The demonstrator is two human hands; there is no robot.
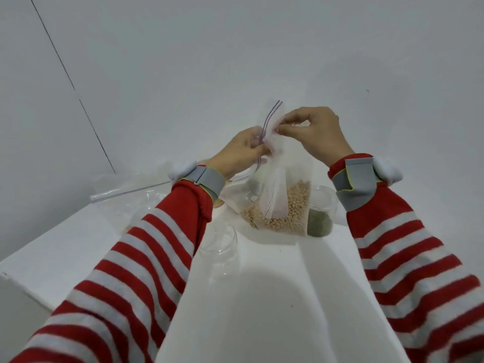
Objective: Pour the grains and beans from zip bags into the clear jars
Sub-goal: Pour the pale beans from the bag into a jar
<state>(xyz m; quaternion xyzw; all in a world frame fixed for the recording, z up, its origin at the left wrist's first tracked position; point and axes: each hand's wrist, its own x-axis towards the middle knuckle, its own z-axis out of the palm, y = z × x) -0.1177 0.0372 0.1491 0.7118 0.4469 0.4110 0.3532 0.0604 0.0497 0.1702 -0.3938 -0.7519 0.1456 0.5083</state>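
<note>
— What is in the hands?
— A clear zip bag [277, 195], held upright above the far half of the white desk [262, 310], its lower third filled with pale round beans [290, 213]. Whether its bottom edge rests on the desktop or hangs just over it cannot be told.
— And the grip?
— Both hands are at the bag's mouth. The left hand [241, 150] has its fingers curled round the near end of the purple-lined seal, thumb pressed against them. The right hand [314, 132] pinches the top edge between thumb and forefinger, with the other fingers bent in behind. Whether the seal is parted cannot be told.
— Where are the jars?
— An empty jar [220, 247] stands open near the desk's middle, just beside the left forearm, on the near side of the bag. A second jar [320, 208], with a layer of something green at its bottom, stands toward the far right edge, just beside the bag's right corner.
— Anything else?
— A flat bag [125, 189], also clear, lies at the far left corner against the grey wall [235, 61]. Red-and-white striped sleeves [146, 258] end in grey wrist bands [207, 179]
</note>
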